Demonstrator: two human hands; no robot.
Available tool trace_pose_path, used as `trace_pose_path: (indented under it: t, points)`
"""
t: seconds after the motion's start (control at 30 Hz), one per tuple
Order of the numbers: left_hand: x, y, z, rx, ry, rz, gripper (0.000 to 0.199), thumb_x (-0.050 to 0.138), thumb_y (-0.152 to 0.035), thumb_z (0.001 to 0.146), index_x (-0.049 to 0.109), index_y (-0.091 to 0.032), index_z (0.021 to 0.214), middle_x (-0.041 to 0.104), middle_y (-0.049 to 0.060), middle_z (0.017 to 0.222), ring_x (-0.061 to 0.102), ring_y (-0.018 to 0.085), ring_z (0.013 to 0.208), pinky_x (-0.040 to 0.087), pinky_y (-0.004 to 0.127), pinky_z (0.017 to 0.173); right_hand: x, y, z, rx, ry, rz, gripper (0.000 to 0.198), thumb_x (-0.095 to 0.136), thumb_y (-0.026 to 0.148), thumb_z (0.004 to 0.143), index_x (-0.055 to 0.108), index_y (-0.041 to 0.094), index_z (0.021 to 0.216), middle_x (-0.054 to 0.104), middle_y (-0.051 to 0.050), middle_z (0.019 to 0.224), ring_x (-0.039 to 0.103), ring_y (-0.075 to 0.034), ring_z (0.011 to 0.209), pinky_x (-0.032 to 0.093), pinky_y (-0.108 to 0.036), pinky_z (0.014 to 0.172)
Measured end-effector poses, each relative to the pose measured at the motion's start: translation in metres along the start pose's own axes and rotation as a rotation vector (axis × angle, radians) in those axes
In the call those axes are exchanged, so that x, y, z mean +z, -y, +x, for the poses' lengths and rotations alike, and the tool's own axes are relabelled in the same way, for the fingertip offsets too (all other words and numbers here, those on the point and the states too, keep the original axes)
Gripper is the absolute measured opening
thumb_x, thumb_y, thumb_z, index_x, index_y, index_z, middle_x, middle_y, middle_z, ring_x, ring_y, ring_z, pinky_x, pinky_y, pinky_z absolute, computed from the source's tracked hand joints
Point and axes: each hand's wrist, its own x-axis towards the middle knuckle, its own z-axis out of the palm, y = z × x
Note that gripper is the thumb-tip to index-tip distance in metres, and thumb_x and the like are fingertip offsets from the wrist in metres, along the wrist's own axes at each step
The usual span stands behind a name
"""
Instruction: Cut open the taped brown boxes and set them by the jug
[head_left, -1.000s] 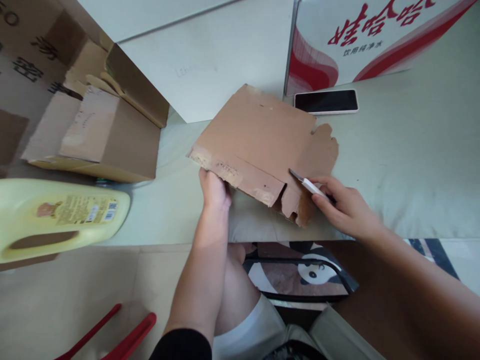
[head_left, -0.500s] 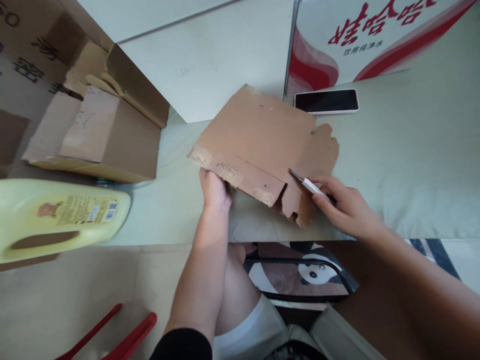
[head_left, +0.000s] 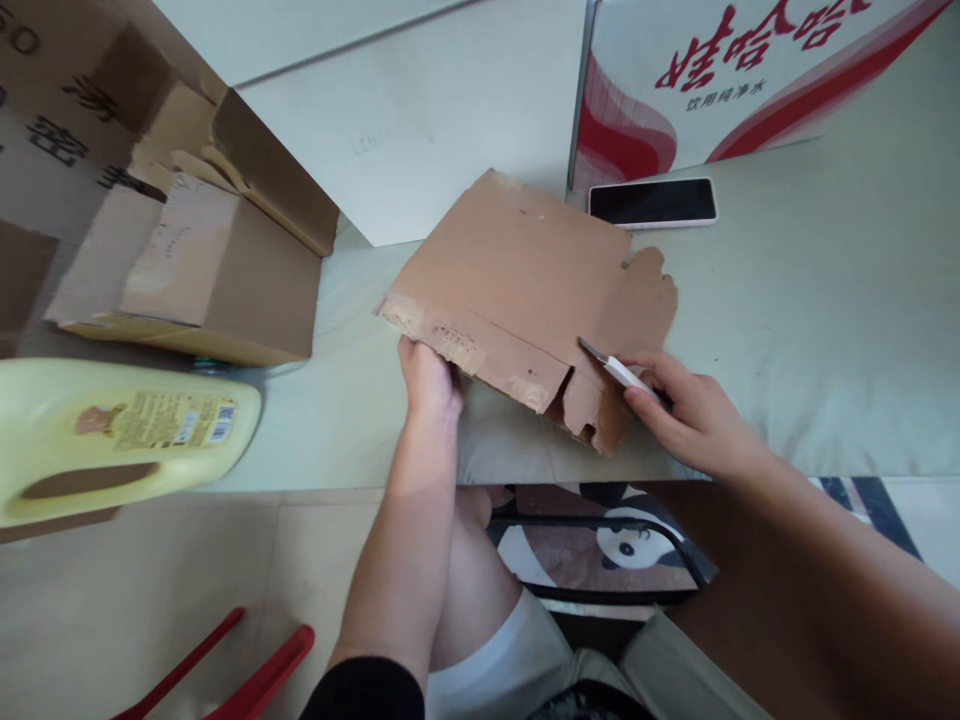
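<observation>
Holds the white knife (head_left: pixel 628 378) in the right hand (head_left: pixel 694 415), with thumb and fingers clamped around its handle. Points the thin blade up and to the left, over the brown cardboard (head_left: pixel 510 270), not far from its torn right end. Cannot tell if touching it or just above.

Tucks the left hand (head_left: pixel 431 380) under the near edge of the cardboard, toward its left corner. Cannot tell how tightly held, because of fingers hidden underneath. Keeps both hands well apart.

Shows almost no change from a second ago: same place for the cardboard, same slant for the knife, same spots for both hands. Same dark gap, too, by the torn part of the near edge, no wider than before.

Has the cardboard in the middle, over the pale green cloth (head_left: pixel 810 330), in front of a big white box-like thing (head_left: pixel 420 130). Farther back on the right, a phone (head_left: pixel 652 203) with a dark screen, flat on the cloth, just in front of a red and white box (head_left: pixel 720 90). On the left, an open brown box (head_left: pixel 262 270) with torn flaps, and closer, a pale yellow jug (head_left: pixel 180 425). Down low, a panda picture (head_left: pixel 630 545) and two red bars (head_left: pixel 259 675). No move in any of these either.
</observation>
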Motion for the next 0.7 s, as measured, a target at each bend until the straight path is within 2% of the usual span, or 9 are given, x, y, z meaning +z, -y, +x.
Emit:
trace_pose_path:
  t: [0.13,0.43,0.53,0.7]
  points:
    - [0.0010,-0.0001,-0.0008,0.003,0.013,-0.009,0.031,0.077,-0.038,0.068,0.074,-0.021,0.093,0.080,0.007,0.090,0.077,0.023,0.092,0.060,0.032,0.084,0.0002,0.0000,0.0002,-0.001,0.006,0.002,0.041,0.048,0.045,0.096,0.063,0.019,0.124,0.069,-0.003,0.069,0.061,-0.021,0.053,0.047,-0.034,0.055]
    - [0.0000,0.0004,-0.0002,0.000,0.004,0.004,0.031,0.077,-0.039,0.069,0.074,-0.020,0.093,0.080,0.009,0.098,0.077,0.026,0.102,0.060,0.037,0.092,0.0009,-0.0015,0.0002,-0.029,-0.001,0.004,0.038,0.048,0.045,0.097,0.062,0.021,0.123,0.069,-0.001,0.068,0.058,-0.019,0.050,0.045,-0.032,0.053]
    - [0.0005,-0.0001,-0.0004,-0.003,0.008,-0.009,0.029,0.077,-0.036,0.068,0.075,-0.020,0.093,0.080,0.009,0.097,0.077,0.026,0.101,0.060,0.036,0.091,0.0008,-0.0012,0.0002,-0.017,-0.002,0.001,0.039,0.048,0.045,0.097,0.062,0.021,0.124,0.069,-0.002,0.068,0.059,-0.020,0.051,0.045,-0.033,0.054]
    - [0.0030,-0.0019,-0.0018,-0.006,-0.005,-0.020,0.035,0.080,-0.041,0.067,0.076,-0.021,0.095,0.081,0.009,0.098,0.077,0.024,0.097,0.060,0.033,0.086,-0.0001,-0.0002,0.0003,0.004,0.020,0.004,0.042,0.047,0.046,0.096,0.062,0.019,0.125,0.069,-0.002,0.069,0.059,-0.020,0.052,0.045,-0.033,0.054]
